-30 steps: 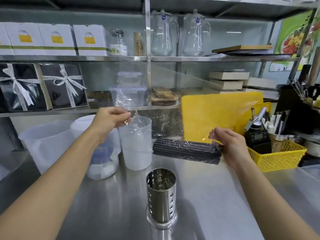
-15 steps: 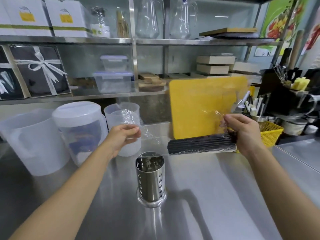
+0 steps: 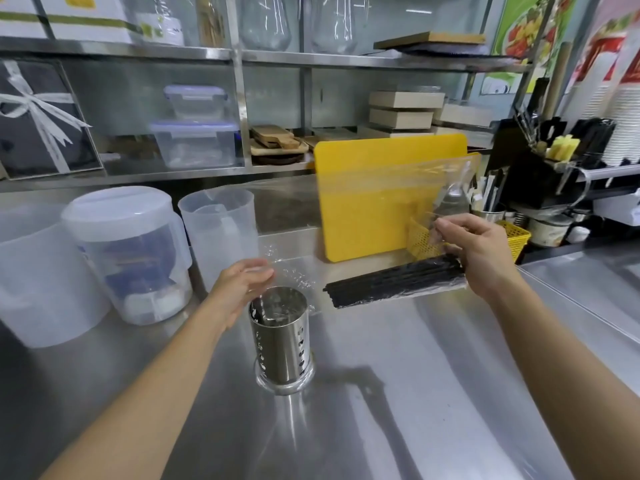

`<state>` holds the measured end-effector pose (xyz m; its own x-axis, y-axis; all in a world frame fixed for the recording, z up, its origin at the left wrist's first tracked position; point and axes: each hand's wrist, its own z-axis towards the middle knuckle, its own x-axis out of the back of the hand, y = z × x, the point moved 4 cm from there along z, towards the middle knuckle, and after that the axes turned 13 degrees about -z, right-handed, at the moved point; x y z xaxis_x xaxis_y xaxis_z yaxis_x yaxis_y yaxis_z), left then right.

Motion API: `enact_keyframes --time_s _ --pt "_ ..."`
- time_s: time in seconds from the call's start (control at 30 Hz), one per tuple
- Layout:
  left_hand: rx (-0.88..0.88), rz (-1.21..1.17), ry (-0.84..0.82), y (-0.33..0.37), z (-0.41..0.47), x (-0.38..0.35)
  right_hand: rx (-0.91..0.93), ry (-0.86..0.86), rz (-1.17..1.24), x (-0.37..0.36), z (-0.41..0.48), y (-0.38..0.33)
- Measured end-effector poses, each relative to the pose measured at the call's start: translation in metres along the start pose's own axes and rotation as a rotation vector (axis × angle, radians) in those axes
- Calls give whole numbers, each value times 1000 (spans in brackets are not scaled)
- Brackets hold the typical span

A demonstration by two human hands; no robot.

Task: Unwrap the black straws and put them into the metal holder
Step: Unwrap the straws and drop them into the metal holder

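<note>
A bundle of black straws (image 3: 391,280) hangs level above the steel counter, its right end gripped in my right hand (image 3: 479,252). The same hand pinches a loose sheet of clear plastic wrap (image 3: 384,188) that stretches up and leftward in front of the yellow board. My left hand (image 3: 242,287) holds the other, crumpled end of the wrap just behind the rim of the perforated metal holder (image 3: 281,337). The holder stands upright on the counter and looks empty inside.
Three translucent plastic jugs (image 3: 128,251) stand at the left. A yellow cutting board (image 3: 374,195) leans against the shelf behind the straws. A yellow basket (image 3: 516,237) with utensils sits at the right, beside black holders. Steel shelves with boxes rise behind the counter (image 3: 398,393).
My left hand has come down from shoulder height to the holder's rim, drawing the wrap off the straws. The wrap has opened into a wide sheet. My right hand still grips the bundle.
</note>
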<state>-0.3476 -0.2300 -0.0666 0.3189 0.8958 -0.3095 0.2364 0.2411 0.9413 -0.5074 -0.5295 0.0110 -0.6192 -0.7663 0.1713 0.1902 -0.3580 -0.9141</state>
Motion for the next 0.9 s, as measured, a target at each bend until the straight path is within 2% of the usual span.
enact_keyframes --time_s 0.1,0.17,0.27,0.33,0.4,0.43,0.57,0.8,0.9 --pt "-25 -91 70 13 6 14 24 -32 -36 -3 6 -9" --pt "-119 -95 80 34 7 26 32 -48 -58 -6 10 -12" --pt "-425 266 170 77 -8 28 37 -74 -88 -11 16 -17" --pt "-698 568 229 107 -28 13 36 -99 -115 -13 21 -23" --pt "-913 748 181 126 -51 -10 44 -129 -145 -16 28 -33" --pt "-959 794 128 131 -60 -20 54 -148 -164 -19 32 -40" --pt "-887 754 -36 132 -63 -40 97 -222 -273 -39 42 -62" --pt "-806 723 44 133 -36 -30 194 -329 -423 -79 52 -94" --pt "-860 708 68 147 -33 -27 234 -379 -492 -97 54 -107"
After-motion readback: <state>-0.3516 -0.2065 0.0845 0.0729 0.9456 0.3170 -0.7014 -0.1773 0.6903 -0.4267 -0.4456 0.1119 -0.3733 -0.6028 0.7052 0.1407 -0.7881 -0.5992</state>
